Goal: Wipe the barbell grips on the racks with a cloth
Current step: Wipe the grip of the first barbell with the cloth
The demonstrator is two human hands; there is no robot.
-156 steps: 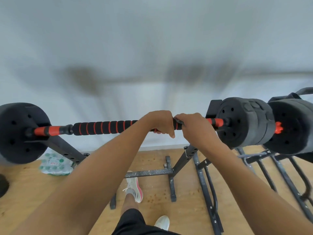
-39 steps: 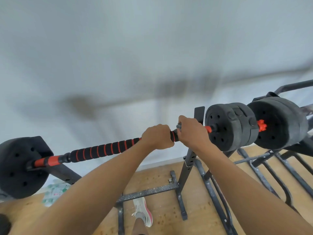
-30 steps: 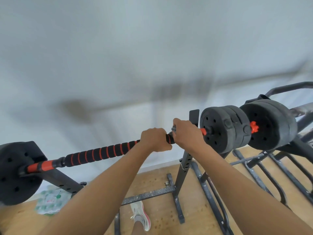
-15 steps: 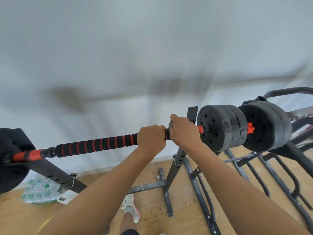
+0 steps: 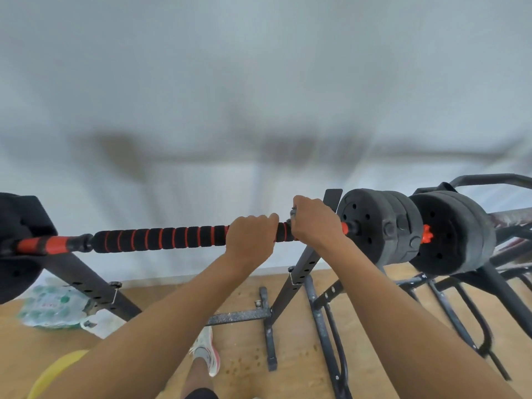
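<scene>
Both the left hand [image 5: 250,239] and the right hand [image 5: 315,224] are clamped overhand on the black foam barbell grip [image 5: 161,239], side by side and nearly touching.

Grip condition: a cylindrical foam sleeve with evenly spaced red rings, meeting a bare red-orange bar section at its left end. The bar lies across the tops of the black perforated steel rack [image 5: 299,272], one upright under each end.

The left hand wraps the grip right of its midpoint, fingers curled over the top. The right hand wraps the grip's right end, directly above the rack's right upright and just beside the black weight plates [image 5: 377,226].

A small grey scrap [image 5: 293,214] shows at the right hand's inner edge; whether it is cloth cannot be told.

A shrink-wrapped pack of bottles [image 5: 49,309] lies on the wooden floor [image 5: 299,355] near the rack's left upright.
</scene>
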